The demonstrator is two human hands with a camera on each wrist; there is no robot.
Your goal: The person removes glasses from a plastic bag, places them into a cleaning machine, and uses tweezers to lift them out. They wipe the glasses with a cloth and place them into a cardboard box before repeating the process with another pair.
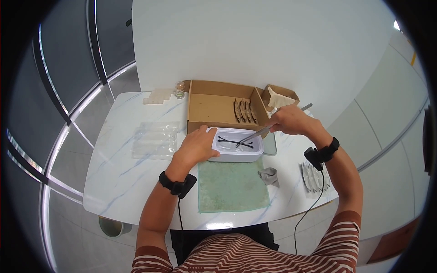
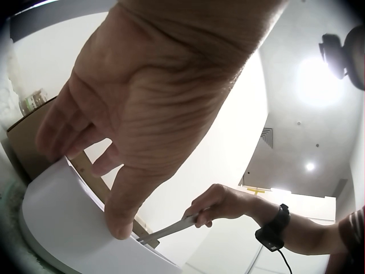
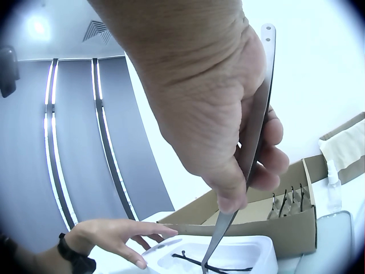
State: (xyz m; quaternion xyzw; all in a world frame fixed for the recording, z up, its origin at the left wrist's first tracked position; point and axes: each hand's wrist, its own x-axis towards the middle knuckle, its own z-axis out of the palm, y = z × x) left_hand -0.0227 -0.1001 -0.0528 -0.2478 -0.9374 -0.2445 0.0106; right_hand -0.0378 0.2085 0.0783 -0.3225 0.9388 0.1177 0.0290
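Note:
A white oblong tub (image 1: 234, 157) holds clear liquid and thin black rods (image 1: 246, 144) with thicker ends, like eyeglass temples, lying crossed. My left hand (image 1: 196, 144) grips the tub's left end, thumb on the front wall and fingers toward the back. In the left wrist view, the thumb (image 2: 121, 220) presses near the rim. My right hand (image 1: 290, 120) holds long metal tweezers (image 1: 259, 133) slanting down into the tub. Their tips meet the rods, as the right wrist view shows, while the upper end (image 3: 268, 35) sticks out above the hand.
Behind the tub stands a cardboard box (image 1: 211, 102) with several curved dark pieces (image 1: 246, 111). A green mat (image 1: 234, 186) lies in front, a grey cloth (image 1: 268, 176) beside it. Clear plastic packaging (image 1: 154, 140) is left, several wrapped strips (image 1: 314, 176) right, a glass jar (image 1: 180, 90) behind.

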